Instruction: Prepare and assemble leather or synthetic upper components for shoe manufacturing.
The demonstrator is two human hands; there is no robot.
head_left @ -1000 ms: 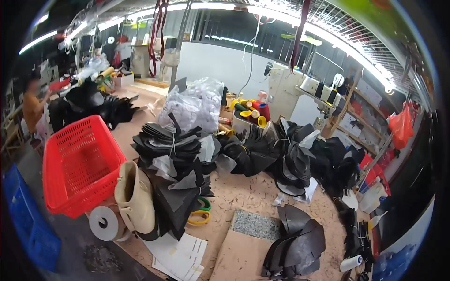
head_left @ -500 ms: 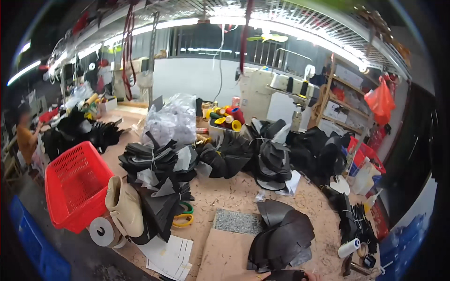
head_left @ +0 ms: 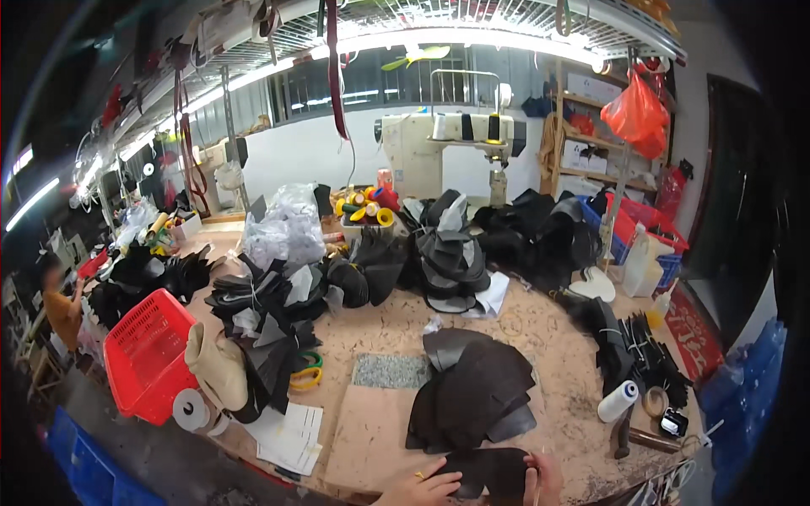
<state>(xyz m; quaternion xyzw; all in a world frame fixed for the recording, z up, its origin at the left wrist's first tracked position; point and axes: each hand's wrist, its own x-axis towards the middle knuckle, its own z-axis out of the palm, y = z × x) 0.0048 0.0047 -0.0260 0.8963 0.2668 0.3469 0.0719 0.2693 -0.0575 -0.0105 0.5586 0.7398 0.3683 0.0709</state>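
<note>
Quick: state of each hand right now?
Left hand: touching the black piece at its left edge; grip cannot be told.
Right hand: at its right edge; grip cannot be told.

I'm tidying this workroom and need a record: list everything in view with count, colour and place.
Piece: at least 1, black, bench front
Pile: 1, dark, beyond piece
Slab: 1, speckled grey, left of pile
Bundles: several, black, mid-bench, right
Boot: 1, cream, bench left
Baskets: at least 2, red, left and right
Rings: 2, green and yellow, right of boot
Papers: several, white, front left
Spools: several, mixed colours, rear
Sewing machine: 1, cream, rear
Cone: 1, white, right
Jug: 1, translucent, right
Clear bag: 1, whitish, rear left
Hanging bag: 1, red, upper right
Person: 1, orange top, far left
Left hand: 1, bare, piece's left edge
Right hand: 1, bare, piece's right edge
</note>
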